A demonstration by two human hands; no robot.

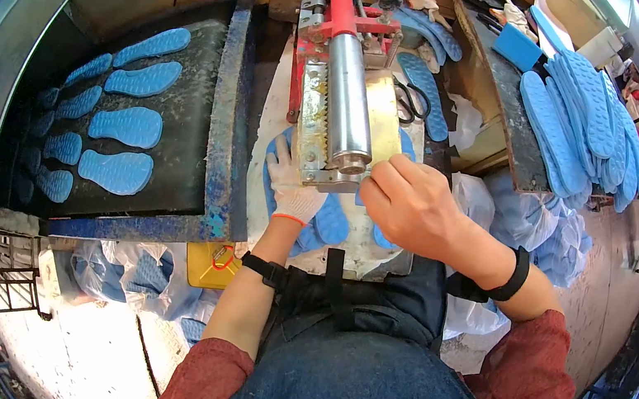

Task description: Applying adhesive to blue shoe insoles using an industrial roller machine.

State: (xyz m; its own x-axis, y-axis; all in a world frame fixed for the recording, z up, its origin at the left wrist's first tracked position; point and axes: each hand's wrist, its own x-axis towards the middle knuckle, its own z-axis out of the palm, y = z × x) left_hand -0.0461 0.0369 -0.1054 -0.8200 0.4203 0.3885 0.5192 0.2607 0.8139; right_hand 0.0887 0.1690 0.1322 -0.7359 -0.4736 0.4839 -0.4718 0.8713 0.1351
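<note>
The dark bed at left ended in a blue edge beside the pale tabletop. A red-and-silver machine stood over blue insoles mid-frame. The gloved left hand lay flat on them; the right hand curled closed, any grip hidden. A yellow panel at lower left bore red print.

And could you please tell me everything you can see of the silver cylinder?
The silver cylinder is long, smooth, shiny and metallic-looking, with a brownish collar at its near end. Its far end meets a red housing on the machine. It points down the picture, slightly rightward. The right hand is close by the collar without visibly gripping it.
</note>
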